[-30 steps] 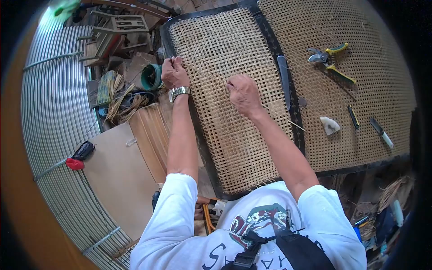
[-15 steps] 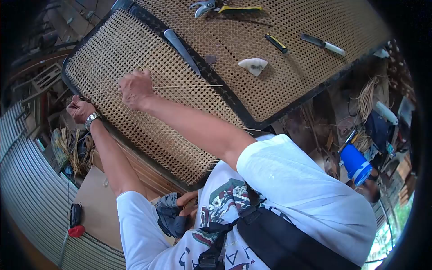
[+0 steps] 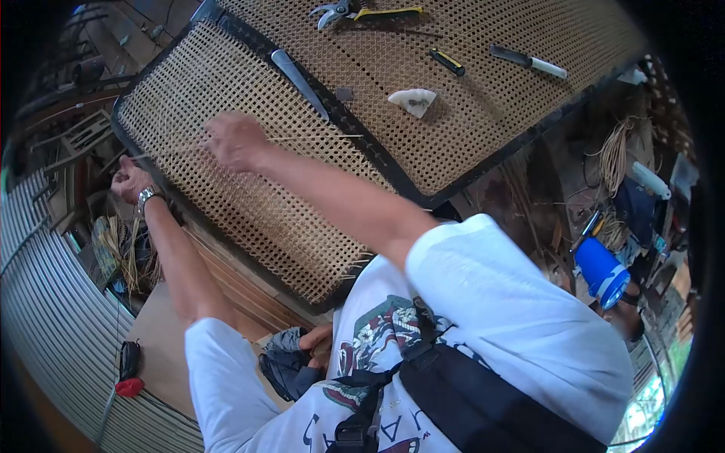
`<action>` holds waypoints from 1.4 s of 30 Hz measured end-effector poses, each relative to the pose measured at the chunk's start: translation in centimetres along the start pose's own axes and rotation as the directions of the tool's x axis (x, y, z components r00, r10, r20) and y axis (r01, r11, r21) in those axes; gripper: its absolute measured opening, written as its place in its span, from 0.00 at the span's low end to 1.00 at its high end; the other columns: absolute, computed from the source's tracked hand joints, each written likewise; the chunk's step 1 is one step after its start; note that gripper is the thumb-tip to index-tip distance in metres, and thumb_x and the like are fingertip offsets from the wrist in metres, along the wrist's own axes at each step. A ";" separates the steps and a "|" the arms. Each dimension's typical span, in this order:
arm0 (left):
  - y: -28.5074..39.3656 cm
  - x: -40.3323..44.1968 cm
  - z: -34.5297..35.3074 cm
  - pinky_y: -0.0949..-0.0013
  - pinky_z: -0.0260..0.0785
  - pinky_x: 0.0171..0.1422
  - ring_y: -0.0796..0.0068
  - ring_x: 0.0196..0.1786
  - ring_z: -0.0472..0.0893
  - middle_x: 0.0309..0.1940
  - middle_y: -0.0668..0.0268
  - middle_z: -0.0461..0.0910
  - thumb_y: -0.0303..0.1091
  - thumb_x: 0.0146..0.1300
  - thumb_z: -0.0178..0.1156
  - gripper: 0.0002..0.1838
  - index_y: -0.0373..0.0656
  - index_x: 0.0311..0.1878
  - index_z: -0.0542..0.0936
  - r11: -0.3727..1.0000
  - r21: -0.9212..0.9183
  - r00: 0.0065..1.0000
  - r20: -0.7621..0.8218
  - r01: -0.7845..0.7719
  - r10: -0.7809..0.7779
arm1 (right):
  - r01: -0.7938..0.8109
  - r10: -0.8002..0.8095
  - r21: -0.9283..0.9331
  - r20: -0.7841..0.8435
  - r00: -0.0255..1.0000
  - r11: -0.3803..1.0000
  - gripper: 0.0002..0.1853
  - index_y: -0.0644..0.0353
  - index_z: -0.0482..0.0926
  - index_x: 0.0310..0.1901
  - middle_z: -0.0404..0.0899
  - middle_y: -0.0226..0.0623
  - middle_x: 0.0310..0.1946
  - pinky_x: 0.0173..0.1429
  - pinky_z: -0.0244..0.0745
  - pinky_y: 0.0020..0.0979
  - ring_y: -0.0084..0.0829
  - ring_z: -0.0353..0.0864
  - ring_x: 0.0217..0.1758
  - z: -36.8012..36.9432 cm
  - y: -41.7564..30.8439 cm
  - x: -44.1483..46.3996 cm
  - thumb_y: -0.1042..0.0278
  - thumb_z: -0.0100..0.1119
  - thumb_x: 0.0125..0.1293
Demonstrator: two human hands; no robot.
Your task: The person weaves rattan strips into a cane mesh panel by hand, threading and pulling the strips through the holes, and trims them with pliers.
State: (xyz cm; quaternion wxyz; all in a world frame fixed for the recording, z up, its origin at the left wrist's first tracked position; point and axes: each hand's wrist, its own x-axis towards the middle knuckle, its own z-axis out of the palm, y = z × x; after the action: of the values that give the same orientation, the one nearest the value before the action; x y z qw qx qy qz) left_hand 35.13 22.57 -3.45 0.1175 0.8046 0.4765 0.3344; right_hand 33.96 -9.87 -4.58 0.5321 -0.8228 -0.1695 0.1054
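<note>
The small panel (image 3: 245, 200) lies under the person's two hands, set in a dark frame beside the large panel (image 3: 461, 143). Woven cane reaches across nearly all of it that shows, so the bulk of the grid looks done. One strand (image 3: 317, 138) is plainly unsettled: it runs from the left hand (image 3: 131, 180) to the right hand (image 3: 236, 142) and on past it, its free end lying over the dark bar (image 3: 385, 166) between the panels. Short loose ends also poke out at the corner nearest the person, so the edge there seems untrimmed. How many strands are left cannot be told, since the right forearm covers part of the weave.

The left hand is at the panel's outer edge, its fingertips pinched together in a narrow grip that appears to hold the strand. The right hand, over the weave, is blurred; it is curled nearly into a fist and looks closed around the same strand, though its fingertips are hidden.

The small panel's mesh is an open grid of squarish holes, pale at the far end and more golden towards the person. The large panel's mesh looks finer and darker. On it rest shears (image 3: 366, 13), a cutter (image 3: 447, 62), a knife (image 3: 529, 62) and a white lump (image 3: 412, 103).
</note>
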 end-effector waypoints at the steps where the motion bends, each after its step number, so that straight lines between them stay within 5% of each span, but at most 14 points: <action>1: 2.7 -2.0 -3.1 0.63 0.75 0.41 0.67 0.36 0.84 0.37 0.61 0.87 0.55 0.59 0.75 0.23 0.43 0.42 0.83 0.993 -0.114 0.999 -0.036 -0.028 0.024 | 0.069 -0.067 0.061 -0.039 0.997 0.996 0.11 0.55 0.78 0.32 0.78 0.34 0.30 0.50 0.72 0.43 0.34 0.78 0.41 -2.0 1.8 -1.4 0.59 0.56 0.70; 2: 5.1 -3.8 -5.9 0.63 0.75 0.41 0.67 0.36 0.84 0.37 0.61 0.87 0.55 0.59 0.75 0.23 0.43 0.42 0.83 0.992 -0.121 0.999 -0.038 -0.028 0.024 | 0.221 -0.234 -0.076 -0.291 0.928 0.972 0.14 0.57 0.72 0.25 0.77 0.34 0.26 0.45 0.74 0.41 0.36 0.78 0.35 -4.0 3.5 -3.5 0.63 0.55 0.69; 3: 6.9 -5.9 -8.8 0.64 0.74 0.39 0.70 0.36 0.84 0.37 0.63 0.87 0.51 0.62 0.73 0.20 0.44 0.44 0.84 0.982 -0.122 0.987 0.057 -0.143 0.151 | 0.304 -0.348 -0.189 -0.285 0.893 0.934 0.12 0.59 0.77 0.26 0.80 0.37 0.29 0.47 0.74 0.43 0.38 0.80 0.38 -6.9 6.4 -5.5 0.67 0.55 0.68; 5: 9.1 -12.7 -11.3 0.68 0.72 0.34 0.75 0.35 0.83 0.38 0.66 0.88 0.43 0.66 0.70 0.13 0.45 0.48 0.86 0.892 -0.374 0.880 0.292 -0.256 0.375 | 0.061 -0.155 -0.289 -0.316 0.936 0.955 0.09 0.61 0.85 0.39 0.83 0.42 0.36 0.50 0.75 0.42 0.40 0.82 0.46 -12.9 7.5 -11.1 0.71 0.55 0.66; 6: 10.5 -16.9 -12.2 0.71 0.70 0.31 0.77 0.34 0.82 0.38 0.68 0.88 0.39 0.68 0.68 0.10 0.47 0.49 0.87 0.777 -0.597 0.776 0.386 -0.202 0.499 | 0.011 -0.122 -0.359 -0.289 0.950 0.933 0.07 0.60 0.85 0.40 0.82 0.41 0.39 0.51 0.75 0.43 0.39 0.80 0.46 -13.9 9.8 -13.2 0.71 0.57 0.66; 7: 13.5 -20.6 -14.3 0.72 0.73 0.38 0.80 0.32 0.80 0.40 0.70 0.89 0.40 0.69 0.67 0.09 0.51 0.49 0.88 0.957 -0.275 0.640 0.720 -0.094 0.270 | -0.028 -0.080 -0.408 -0.245 0.966 0.912 0.06 0.57 0.85 0.41 0.80 0.36 0.39 0.52 0.73 0.42 0.38 0.78 0.46 -15.5 9.7 -14.8 0.69 0.60 0.66; 8: 12.5 -23.1 -12.8 0.73 0.74 0.42 0.80 0.38 0.81 0.45 0.70 0.88 0.40 0.67 0.68 0.11 0.52 0.50 0.88 0.880 -0.354 0.456 0.757 -0.315 0.468 | -0.026 -0.082 -0.410 -0.242 0.967 0.912 0.06 0.57 0.85 0.41 0.80 0.36 0.39 0.52 0.73 0.42 0.38 0.78 0.46 -15.8 9.6 -15.7 0.69 0.60 0.66; 11: 14.2 -29.4 -10.8 0.67 0.76 0.43 0.71 0.40 0.83 0.45 0.66 0.87 0.39 0.65 0.69 0.12 0.47 0.49 0.88 0.821 -0.391 0.114 0.873 -0.417 0.474 | -0.013 -0.108 -0.533 -0.195 0.975 0.846 0.04 0.51 0.85 0.38 0.78 0.31 0.37 0.51 0.69 0.40 0.35 0.76 0.45 -15.4 9.5 -16.6 0.67 0.63 0.63; 18: 14.6 -33.4 -7.5 0.59 0.77 0.47 0.59 0.41 0.84 0.40 0.58 0.84 0.29 0.62 0.66 0.11 0.42 0.47 0.87 0.687 -0.509 -0.002 0.804 -0.518 0.594 | -0.087 -0.034 -0.653 -0.171 0.985 0.752 0.06 0.54 0.81 0.39 0.76 0.33 0.39 0.53 0.66 0.41 0.36 0.76 0.48 -13.9 9.5 -15.3 0.69 0.54 0.63; 24: 15.4 -33.5 -6.2 0.56 0.77 0.47 0.54 0.41 0.83 0.40 0.59 0.82 0.22 0.57 0.60 0.16 0.43 0.48 0.86 0.431 -0.619 -0.255 0.720 -0.657 0.645 | -0.089 -0.025 -0.644 -0.165 0.986 0.760 0.06 0.55 0.78 0.39 0.75 0.35 0.40 0.52 0.66 0.42 0.38 0.75 0.49 -14.7 9.3 -15.9 0.71 0.53 0.63; 35: 14.5 -32.8 -6.7 0.55 0.77 0.47 0.54 0.45 0.83 0.44 0.64 0.82 0.22 0.52 0.60 0.19 0.46 0.48 0.84 0.524 -0.680 -0.216 0.693 -0.513 0.688 | -0.096 -0.051 -0.523 -0.259 0.964 0.847 0.09 0.55 0.81 0.41 0.79 0.32 0.38 0.52 0.65 0.41 0.37 0.76 0.47 -13.7 10.1 -16.6 0.72 0.54 0.61; 37: 14.3 -32.6 -6.4 0.57 0.78 0.43 0.56 0.42 0.84 0.44 0.64 0.81 0.28 0.60 0.63 0.11 0.47 0.47 0.84 0.443 -0.721 -0.238 0.630 -0.532 0.739 | -0.084 -0.043 -0.504 -0.235 0.971 0.860 0.12 0.56 0.82 0.45 0.81 0.33 0.39 0.52 0.65 0.41 0.37 0.77 0.47 -13.5 10.1 -16.5 0.73 0.54 0.60; 40: 14.5 -32.0 -5.8 0.57 0.78 0.44 0.55 0.41 0.84 0.44 0.62 0.81 0.29 0.58 0.65 0.12 0.45 0.47 0.84 0.412 -0.789 -0.298 0.572 -0.456 0.764 | -0.119 0.002 -0.360 -0.310 0.951 0.925 0.20 0.59 0.79 0.54 0.83 0.36 0.41 0.53 0.66 0.43 0.38 0.78 0.47 -13.4 9.4 -17.0 0.78 0.56 0.59; 42: 15.3 -31.7 -5.9 0.56 0.78 0.45 0.55 0.41 0.84 0.43 0.61 0.81 0.31 0.58 0.65 0.12 0.44 0.46 0.83 0.417 -0.785 -0.345 0.589 -0.458 0.731 | -0.203 0.178 -0.017 -0.412 0.894 0.979 0.26 0.60 0.73 0.62 0.83 0.37 0.42 0.54 0.68 0.44 0.39 0.79 0.46 -13.8 8.9 -17.5 0.81 0.58 0.60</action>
State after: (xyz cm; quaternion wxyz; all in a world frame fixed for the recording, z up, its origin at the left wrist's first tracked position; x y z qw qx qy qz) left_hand 31.60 -12.90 -4.79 0.2751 0.9009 -0.2679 -0.2024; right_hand 24.21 -31.64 -7.19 0.5179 -0.8548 0.0237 -0.0220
